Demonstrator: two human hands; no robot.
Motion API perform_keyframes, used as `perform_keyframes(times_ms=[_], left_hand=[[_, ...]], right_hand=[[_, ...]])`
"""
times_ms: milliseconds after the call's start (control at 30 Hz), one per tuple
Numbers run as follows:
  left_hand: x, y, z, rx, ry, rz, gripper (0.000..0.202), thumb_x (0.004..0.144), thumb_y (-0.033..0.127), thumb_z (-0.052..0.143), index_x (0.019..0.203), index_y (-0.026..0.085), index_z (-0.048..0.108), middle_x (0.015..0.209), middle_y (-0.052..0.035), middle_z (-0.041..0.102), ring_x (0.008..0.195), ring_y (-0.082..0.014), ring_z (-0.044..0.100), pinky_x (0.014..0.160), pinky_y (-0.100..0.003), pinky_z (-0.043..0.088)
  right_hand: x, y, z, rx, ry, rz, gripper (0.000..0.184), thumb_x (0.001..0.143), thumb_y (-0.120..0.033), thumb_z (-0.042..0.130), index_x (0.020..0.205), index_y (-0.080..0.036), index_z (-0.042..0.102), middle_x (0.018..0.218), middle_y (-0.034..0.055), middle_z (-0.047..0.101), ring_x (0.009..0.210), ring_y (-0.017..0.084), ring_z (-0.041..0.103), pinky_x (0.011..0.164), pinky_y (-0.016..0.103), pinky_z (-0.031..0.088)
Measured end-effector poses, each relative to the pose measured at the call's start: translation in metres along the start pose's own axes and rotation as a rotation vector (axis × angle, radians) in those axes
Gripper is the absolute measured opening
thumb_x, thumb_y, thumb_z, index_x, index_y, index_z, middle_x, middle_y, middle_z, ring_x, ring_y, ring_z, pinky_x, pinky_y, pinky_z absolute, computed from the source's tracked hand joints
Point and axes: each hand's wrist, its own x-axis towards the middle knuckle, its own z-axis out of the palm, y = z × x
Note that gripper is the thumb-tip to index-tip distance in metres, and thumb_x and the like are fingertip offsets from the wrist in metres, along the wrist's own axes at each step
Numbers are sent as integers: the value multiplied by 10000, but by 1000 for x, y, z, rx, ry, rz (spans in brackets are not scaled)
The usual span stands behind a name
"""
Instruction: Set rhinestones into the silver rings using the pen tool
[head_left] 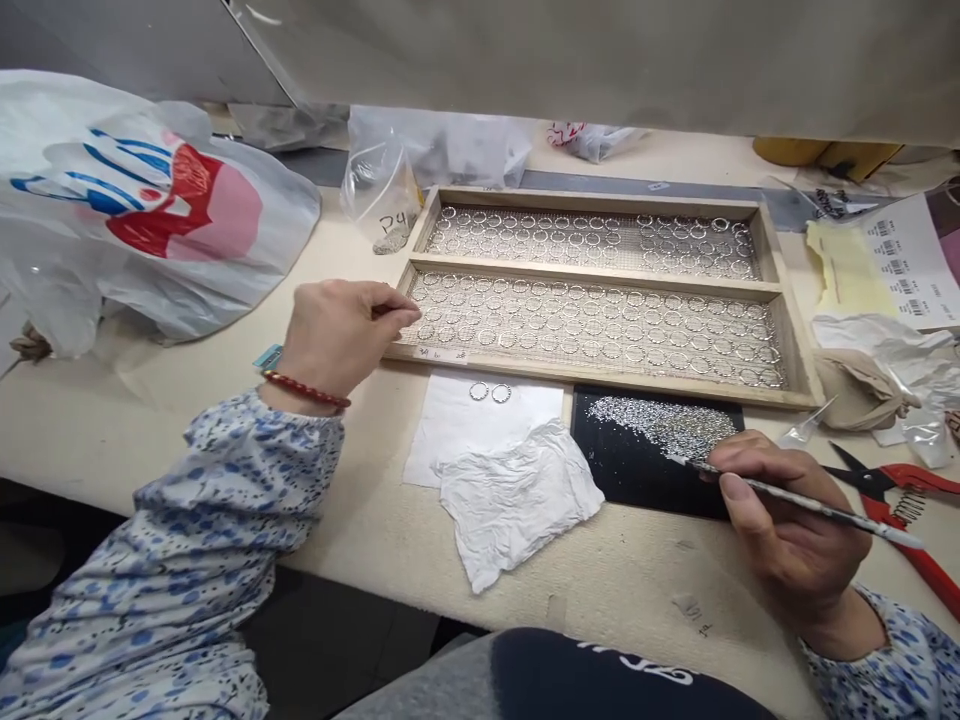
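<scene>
My left hand [341,332] hovers at the left end of a wooden mesh tray [604,287], fingers pinched together; what they pinch is too small to make out. The tray has two rows filled with several small metal rings [592,325]. My right hand [787,520] grips a thin stick tool [825,510] like a pen, its tip over a black mat [637,465] carrying a heap of tiny sparkling stones [664,420]. Two loose rings [490,392] lie on white paper [480,425] in front of the tray.
A crumpled white tissue [514,500] lies beside the mat. Red-handled scissors [911,500] sit at the right edge. Plastic bags [142,210] crowd the left and back. Papers with barcodes [900,265] and a beige cloth [859,385] are at the right.
</scene>
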Motion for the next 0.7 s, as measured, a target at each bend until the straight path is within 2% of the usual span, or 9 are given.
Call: perform_keyframes(times_ms=[33,100,167,267,367,500,633,700], left_hand=[[-8,1,-1,-78,24,35,276,879,361,567,944,168,752,797,-17,740,761,-193,683,764,-313,530],[-24,3,-2,-203,97,80,320,906,415,541,927,170,746,738,-5,722,654,-152,663,654,-271,540],[-39,4,2,-241,64,206,266,914,373,545,936,196,742,745,-22,733,663,-153,669,658,-277,557],[-51,6,11,-211,-51,493,226,901,329,566,919,185,740,869,-80,749,808,-206,691,759,-343,570],[-51,8,18,-137,-128,618,283,939,270,478,956,158,737,941,-131,730,879,-247,677,757,-391,570],[-42,11,20,1,-201,740,329,956,190,410,957,189,739,978,-124,729,894,-258,656,771,-428,551],[-34,8,19,53,-223,837,362,952,162,385,941,236,739,968,-101,733,885,-268,642,766,-447,539],[-31,5,20,47,-193,871,357,948,177,390,903,249,737,934,-92,737,862,-272,631,744,-446,535]], right_hand=[[0,0,0,0,4,-2,207,751,-84,628,906,-219,653,768,22,638,738,201,625,676,394,530],[0,0,0,-8,10,6,194,751,-99,635,897,-226,650,761,19,640,736,205,628,674,400,530],[0,0,0,-14,14,15,183,752,-115,639,894,-231,648,755,17,642,729,207,628,671,404,530],[1,-1,1,-18,13,5,176,755,-123,638,894,-231,647,752,18,644,723,207,627,669,405,532],[3,-1,1,-13,5,-9,188,757,-106,627,896,-231,649,748,18,640,732,206,630,664,395,529],[3,-1,1,19,-4,-11,238,744,-63,617,923,-217,647,764,17,632,736,189,623,681,379,523],[4,-3,2,47,-26,-12,236,751,-55,594,929,-205,631,766,17,621,717,175,609,670,373,512],[5,-4,4,53,-30,9,221,758,-57,582,918,-205,622,761,15,611,715,170,598,646,360,501]])
